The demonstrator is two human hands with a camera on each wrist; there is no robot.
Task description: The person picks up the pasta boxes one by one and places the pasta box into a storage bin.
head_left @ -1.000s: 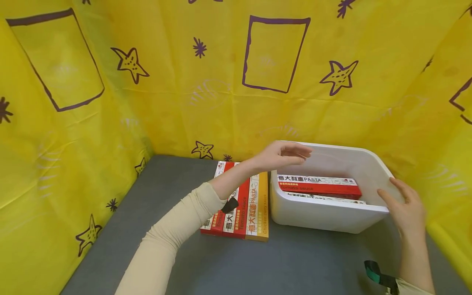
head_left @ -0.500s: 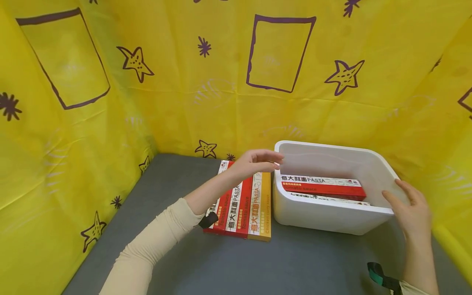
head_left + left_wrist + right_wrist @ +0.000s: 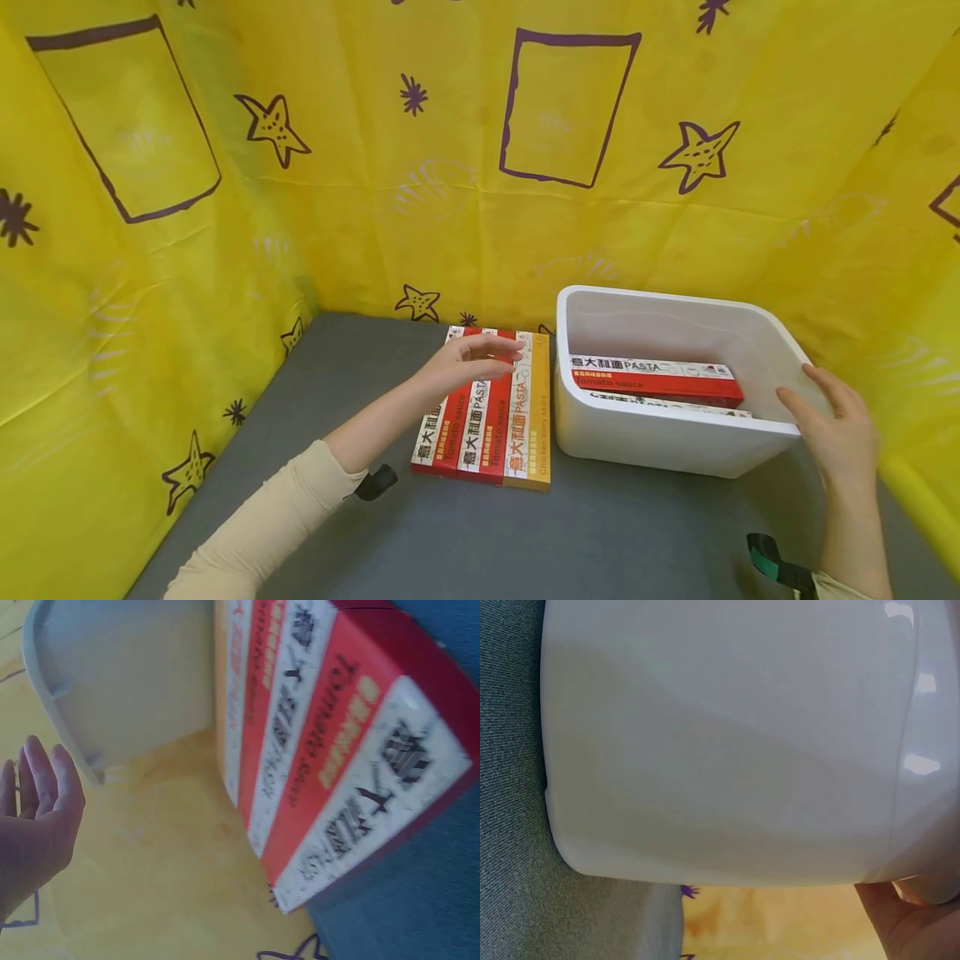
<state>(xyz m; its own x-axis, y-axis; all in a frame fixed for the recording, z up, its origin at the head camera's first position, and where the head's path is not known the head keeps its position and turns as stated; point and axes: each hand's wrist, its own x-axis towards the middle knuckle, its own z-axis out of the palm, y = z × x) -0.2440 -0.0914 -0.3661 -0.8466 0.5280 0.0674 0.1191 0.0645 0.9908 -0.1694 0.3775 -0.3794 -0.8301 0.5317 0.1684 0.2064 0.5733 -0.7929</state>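
Right grip (image 3: 832, 429) clasps white bin (image 3: 667, 442), right of frame; loosened left grip (image 3: 468, 358) hovers over pasta boxes (image 3: 493, 417), lower centre.
Head view reveals boxed pasta (image 3: 652, 382) inside; right wrist view, an outer wall (image 3: 720, 765).

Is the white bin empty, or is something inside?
Not empty: the white bin holds a red pasta box and, in front, a partly hidden box. Whether more lie beneath, I cannot tell.

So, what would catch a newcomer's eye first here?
Probably the bright yellow, star-patterned sheet around the grey table. Then the white bin on the right, holding pasta boxes, with the right hand on its rim. To its left, three more boxes lie side by side, the left hand hovering close.
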